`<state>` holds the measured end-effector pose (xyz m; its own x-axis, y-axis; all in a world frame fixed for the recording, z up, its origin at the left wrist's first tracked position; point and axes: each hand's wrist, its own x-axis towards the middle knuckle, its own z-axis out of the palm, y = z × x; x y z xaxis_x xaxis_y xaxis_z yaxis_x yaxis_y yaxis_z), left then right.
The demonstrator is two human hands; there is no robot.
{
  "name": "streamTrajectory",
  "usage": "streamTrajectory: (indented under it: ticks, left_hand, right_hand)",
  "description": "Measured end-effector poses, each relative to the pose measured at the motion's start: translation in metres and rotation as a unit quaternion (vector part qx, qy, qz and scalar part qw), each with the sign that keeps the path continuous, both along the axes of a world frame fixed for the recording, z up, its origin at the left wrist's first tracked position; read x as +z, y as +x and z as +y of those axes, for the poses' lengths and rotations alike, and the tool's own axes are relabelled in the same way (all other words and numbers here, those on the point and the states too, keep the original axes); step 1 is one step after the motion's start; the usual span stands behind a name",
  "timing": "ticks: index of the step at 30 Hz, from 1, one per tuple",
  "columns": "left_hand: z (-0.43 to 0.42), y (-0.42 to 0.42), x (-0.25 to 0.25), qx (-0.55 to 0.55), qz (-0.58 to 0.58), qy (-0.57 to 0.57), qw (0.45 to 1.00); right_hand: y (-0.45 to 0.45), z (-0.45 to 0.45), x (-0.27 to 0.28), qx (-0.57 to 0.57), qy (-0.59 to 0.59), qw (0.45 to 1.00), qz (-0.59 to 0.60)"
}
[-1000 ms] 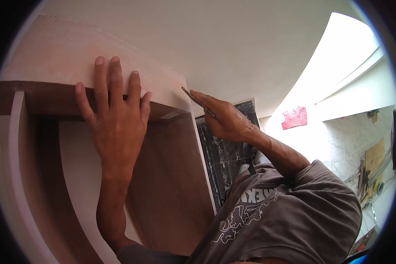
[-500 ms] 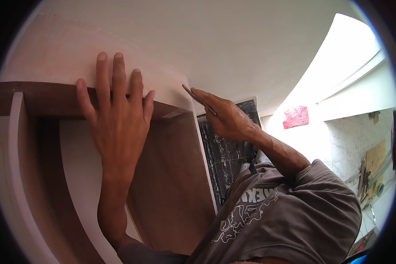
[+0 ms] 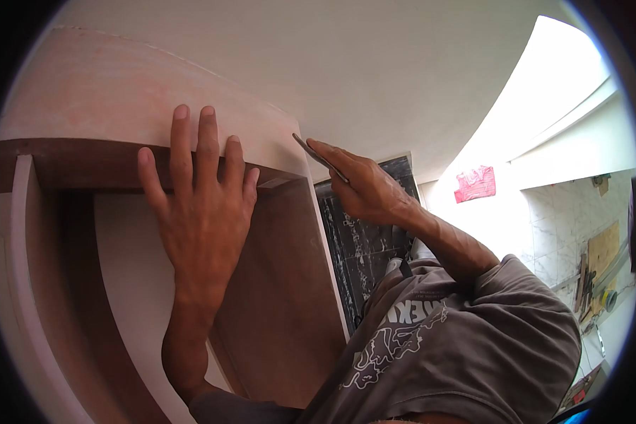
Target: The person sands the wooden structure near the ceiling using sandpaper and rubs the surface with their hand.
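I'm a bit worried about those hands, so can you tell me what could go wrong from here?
The right hand grips a thin flat tool by the corner of the pinkish panel. If the tool slips, it might scratch or chip that corner.

The left hand has its fingers spread over the panel's lower edge, so they could perhaps slide off, or get nicked if the tool skids toward them.

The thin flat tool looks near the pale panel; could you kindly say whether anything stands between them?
Nothing visible does: in view, the thin flat tool reaches the end of the pale panel, though contact is unclear. The spread hand lies to one side.
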<state>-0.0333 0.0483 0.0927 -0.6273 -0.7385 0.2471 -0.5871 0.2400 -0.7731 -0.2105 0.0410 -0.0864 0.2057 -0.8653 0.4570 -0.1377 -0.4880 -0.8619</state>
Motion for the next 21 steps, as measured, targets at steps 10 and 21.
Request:
streamTrajectory:
  ticks: [10, 21]
  left_hand:
    - [0.011, 0.004, -0.029, 0.008, -0.028, 0.029, 0.999]
    - [0.002, -0.005, -0.043, 0.042, -0.03, 0.024, 0.998]
  right_hand:
    - [-0.003, 0.005, 0.008, -0.001, 0.0, 1.0, -0.021]
    - [-0.006, 0.006, 0.004, -0.013, 0.017, 1.0, -0.012]
